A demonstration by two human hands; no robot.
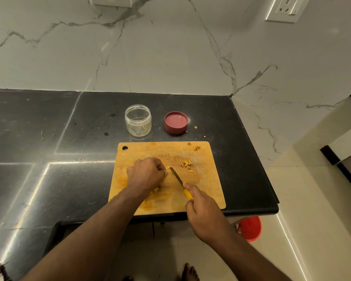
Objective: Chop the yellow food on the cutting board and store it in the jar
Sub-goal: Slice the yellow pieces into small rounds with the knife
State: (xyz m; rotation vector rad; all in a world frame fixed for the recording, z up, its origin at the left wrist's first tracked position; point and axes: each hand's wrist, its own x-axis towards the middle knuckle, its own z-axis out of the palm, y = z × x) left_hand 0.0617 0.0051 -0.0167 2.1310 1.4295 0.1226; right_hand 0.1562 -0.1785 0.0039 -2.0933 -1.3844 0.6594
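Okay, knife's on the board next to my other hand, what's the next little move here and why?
Probably press the knife down through the yellow piece pinned under the left hand. The right hand has the blade angled right beside those fingers, only a small chopped pile lies on the cutting board, and the jar looks almost empty.

Chopped yellow food point(186, 164) lies on the wooden cutting board point(207, 179); clear jar point(138, 120) stands open behind.

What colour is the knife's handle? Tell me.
Yellow: the small knife's plastic handle shows yellow in the right hand, head view.

Two hands point(148, 171); one knife point(177, 177); one jar point(138, 120); one lid point(175, 122); one cutting board point(207, 179)
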